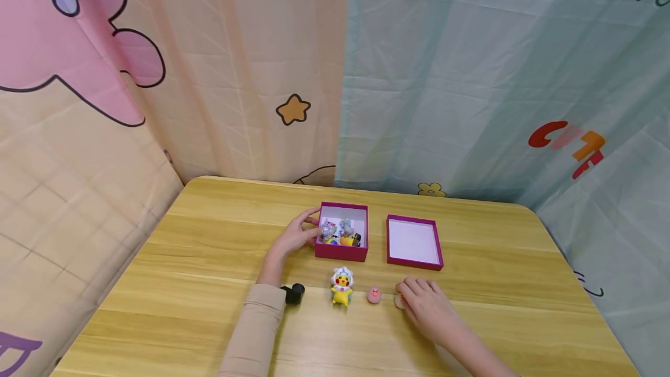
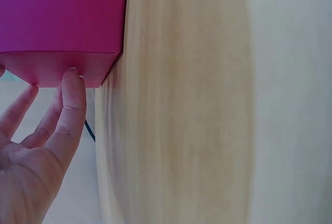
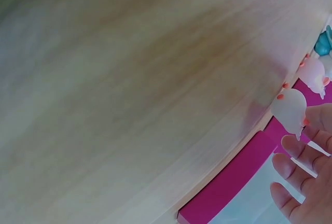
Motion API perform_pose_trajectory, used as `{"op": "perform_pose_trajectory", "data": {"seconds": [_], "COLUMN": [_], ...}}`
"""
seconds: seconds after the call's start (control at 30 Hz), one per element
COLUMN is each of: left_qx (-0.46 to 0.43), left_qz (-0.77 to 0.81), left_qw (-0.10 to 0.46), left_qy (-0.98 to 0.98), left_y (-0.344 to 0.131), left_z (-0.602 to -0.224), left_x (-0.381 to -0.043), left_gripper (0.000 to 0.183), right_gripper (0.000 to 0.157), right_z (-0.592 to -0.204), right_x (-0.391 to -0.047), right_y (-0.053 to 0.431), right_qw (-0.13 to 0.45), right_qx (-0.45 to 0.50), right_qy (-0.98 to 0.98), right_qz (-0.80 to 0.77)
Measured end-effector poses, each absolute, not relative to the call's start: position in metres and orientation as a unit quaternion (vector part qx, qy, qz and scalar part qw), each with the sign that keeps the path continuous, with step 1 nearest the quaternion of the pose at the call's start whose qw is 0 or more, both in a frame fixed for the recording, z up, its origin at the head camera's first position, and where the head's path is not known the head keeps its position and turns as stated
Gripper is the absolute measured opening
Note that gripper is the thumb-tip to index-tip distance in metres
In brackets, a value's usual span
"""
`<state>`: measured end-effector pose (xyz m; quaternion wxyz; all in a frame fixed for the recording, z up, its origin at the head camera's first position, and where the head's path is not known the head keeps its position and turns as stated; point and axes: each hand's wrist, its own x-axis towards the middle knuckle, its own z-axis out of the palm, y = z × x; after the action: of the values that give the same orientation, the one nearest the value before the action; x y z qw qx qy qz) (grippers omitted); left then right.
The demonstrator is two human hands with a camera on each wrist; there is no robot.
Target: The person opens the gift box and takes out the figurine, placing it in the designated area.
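Observation:
My left hand [image 1: 297, 234] rests at the left side of an open magenta box [image 1: 341, 253], the fingertips touching its outer wall and rim. Extended fingers [image 2: 72, 99] lie against that wall in the left wrist view. Several small toys [image 1: 346, 241] lie inside the box. On the right, my other hand [image 1: 426, 307] is low over the table and pinches a small whitish toy duck [image 3: 288, 109] between thumb and index finger, with its orange feet at the tabletop. To its left stand a pink toy duck [image 1: 374, 295] and a yellow Pikachu figure [image 1: 341, 287] in a white hood.
The box's shallow magenta lid [image 1: 414, 242] lies inner side up, right of the box. A black strap-like device [image 1: 294, 294] is at the left wrist. Wooden table [image 1: 209, 237] all around, with printed curtains [image 1: 251, 74] hanging behind its far edge.

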<state>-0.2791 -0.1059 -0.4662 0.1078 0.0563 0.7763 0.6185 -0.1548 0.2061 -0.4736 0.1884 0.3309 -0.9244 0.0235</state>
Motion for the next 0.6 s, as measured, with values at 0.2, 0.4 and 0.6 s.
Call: {"op": "perform_pose_trajectory", "data": {"seconds": [0.2,0.4,0.6], "left_qx": [0.058,0.065,0.061], "left_qz": [0.620,0.625,0.625], "left_qw": [0.110,0.115,0.119], "left_qy": [0.775,0.769,0.769], "left_y": [-0.1061,-0.1062,-0.1056], "left_z": [-0.4657,-0.4650,-0.4579], "left_x": [-0.2787,-0.2784,-0.2746], "left_gripper": [0.060,0.061,0.060], "right_gripper": [0.018,0.018,0.017], "right_z": [-0.4734,-0.4729,-0.4712], "right_x": [-0.1544,-0.1540,-0.1533], "right_y": [0.2064,0.2064,0.2063], "right_qw": [0.183,0.182,0.175], "right_qx": [0.331,0.332,0.332], "right_qy": [-0.926,-0.925,-0.926], "right_qz": [0.023,0.028,0.034]}}
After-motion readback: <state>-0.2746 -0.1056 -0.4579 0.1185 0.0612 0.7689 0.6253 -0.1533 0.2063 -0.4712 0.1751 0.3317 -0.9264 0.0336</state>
